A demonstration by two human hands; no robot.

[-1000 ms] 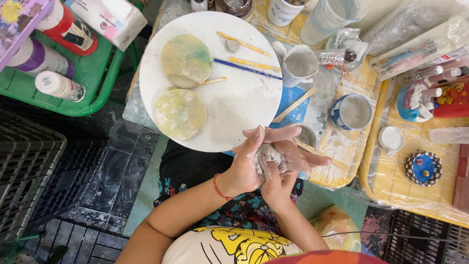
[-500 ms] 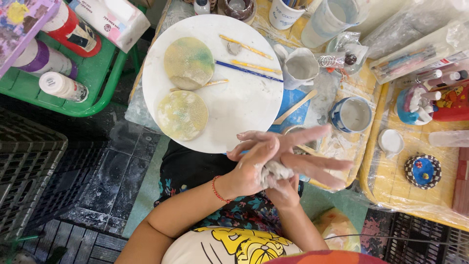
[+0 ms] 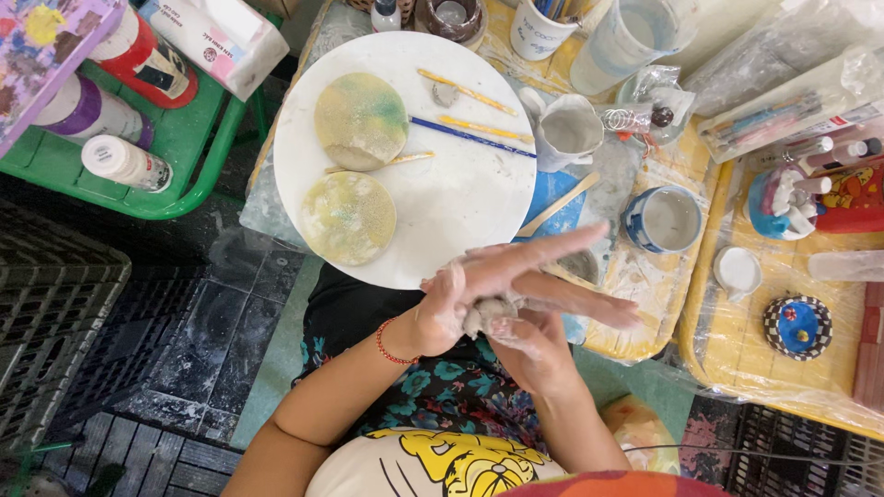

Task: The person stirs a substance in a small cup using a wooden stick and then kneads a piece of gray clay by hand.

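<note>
Clay lump (image 3: 490, 313): small, grey-white, damp-looking, irregular. Pressed between two flat palms, only its lower edge showing. Left hand (image 3: 479, 285) on top, fingers stretched out; right hand (image 3: 539, 345) beneath. Held just below white round board (image 3: 442, 212).

A dark, paint-spattered tiled floor (image 3: 198, 340) is seen beneath a plastic-covered yellow table (image 3: 783, 387), flanked by black crates (image 3: 51, 322) and a green tray (image 3: 184, 147), under even light.
</note>
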